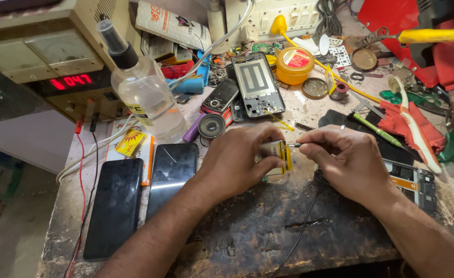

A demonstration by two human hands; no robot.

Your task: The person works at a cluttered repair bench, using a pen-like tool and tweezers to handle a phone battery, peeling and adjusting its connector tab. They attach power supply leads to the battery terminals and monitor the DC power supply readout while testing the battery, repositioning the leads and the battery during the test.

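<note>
Left hand grips small part; right hand's tool touches it.

A worn, dark, scratched workbench with a scorched top carries everything, with two black smartphones lying face up side by side on its near left part. Farther left stand a clear plastic spray bottle and a beige bench power supply with a red digital readout, while an opened phone frame, a small dark slider phone and a round yellow tin with a red label lie toward the far middle. On the right lie a red cloth, a white toothbrush and a green-handled screwdriver, close together.
</note>
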